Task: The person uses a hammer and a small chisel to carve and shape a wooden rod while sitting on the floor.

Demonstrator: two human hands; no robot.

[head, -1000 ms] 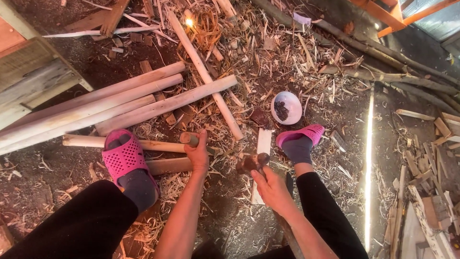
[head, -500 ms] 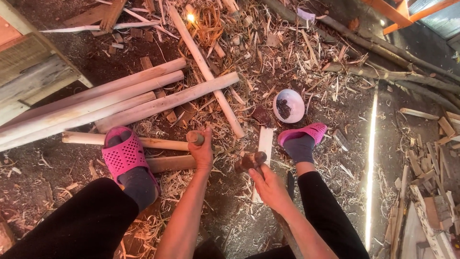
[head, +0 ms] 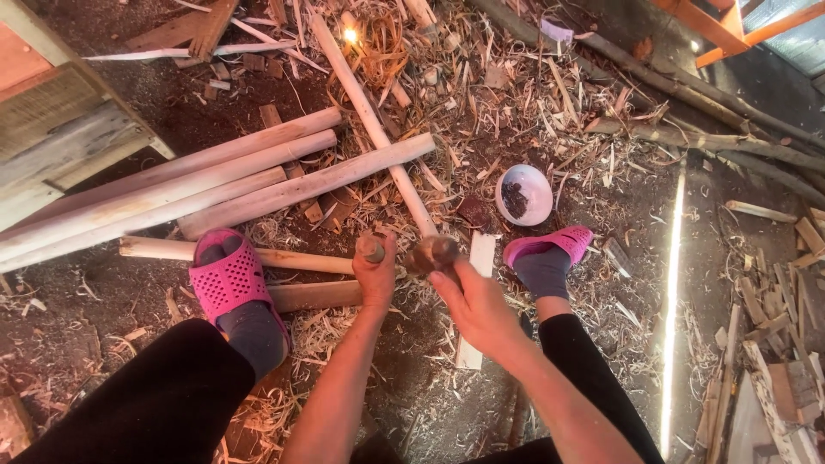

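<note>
Wooden peg [head: 371,249] in left hand [head: 376,277], mallet [head: 432,253] in right hand [head: 475,308]

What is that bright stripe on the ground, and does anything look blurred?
Head view: a narrow streak of sunlight glares white across the dirt, with a small bright spot among the shavings; the dark object in the right hand looks motion-blurred; the left hand and peeled poles stay sharp.

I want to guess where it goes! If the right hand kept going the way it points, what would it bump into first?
The right hand points up and leftward, holding a dark wooden tool. Going straight on, it would probably first meet the long pale pole lying just beyond, though depth is hard to judge.
</note>
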